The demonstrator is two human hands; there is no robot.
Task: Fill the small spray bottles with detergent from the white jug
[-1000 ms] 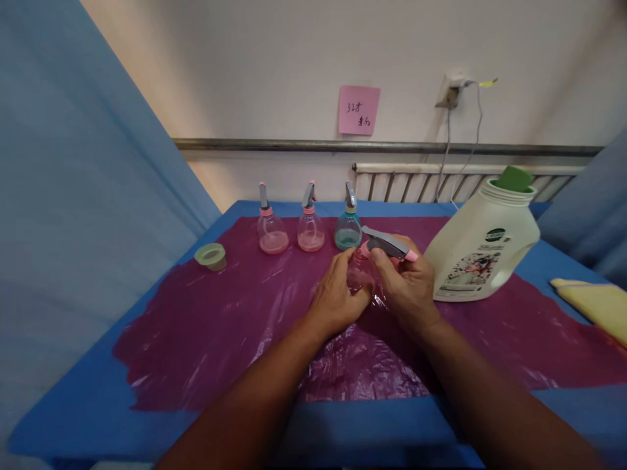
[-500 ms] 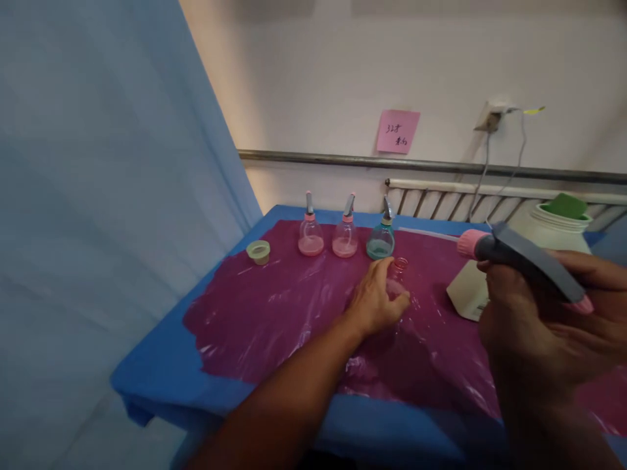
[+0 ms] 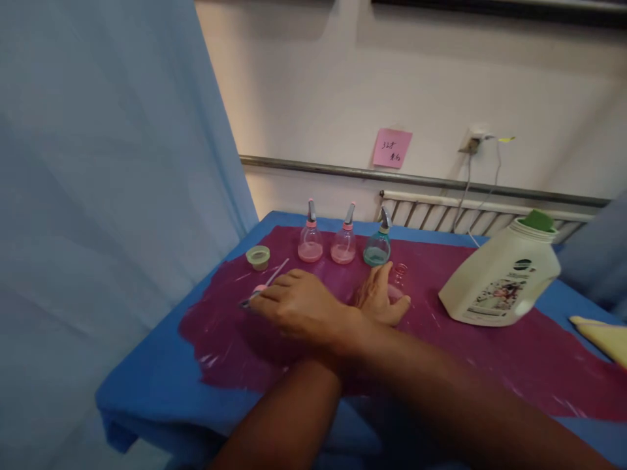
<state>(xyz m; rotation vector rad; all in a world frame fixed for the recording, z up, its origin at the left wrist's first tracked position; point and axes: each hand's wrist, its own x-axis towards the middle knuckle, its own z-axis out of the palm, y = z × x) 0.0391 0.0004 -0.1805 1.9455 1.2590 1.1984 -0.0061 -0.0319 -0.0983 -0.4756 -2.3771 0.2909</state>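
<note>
My right hand crosses over my left forearm, its fingers closed round a grey and pink spray head whose thin tube points up and right. My left hand is around the side of a clear pinkish bottle that has an uncovered neck; the hand hides much of it. Behind stand two pink-liquid spray bottles and a teal one, all with spray heads on. A small green-rimmed cup stands left of them.
A large cream jug with a green cap stands on the right of the purple sheet. A yellow cloth lies at the right edge. Blue cloth covers the table; a blue curtain hangs left.
My right hand has carried the spray head from the right side across to the left, over my left arm. My left hand stays at the bottle. The view has shifted slightly, showing the whole jug.
</note>
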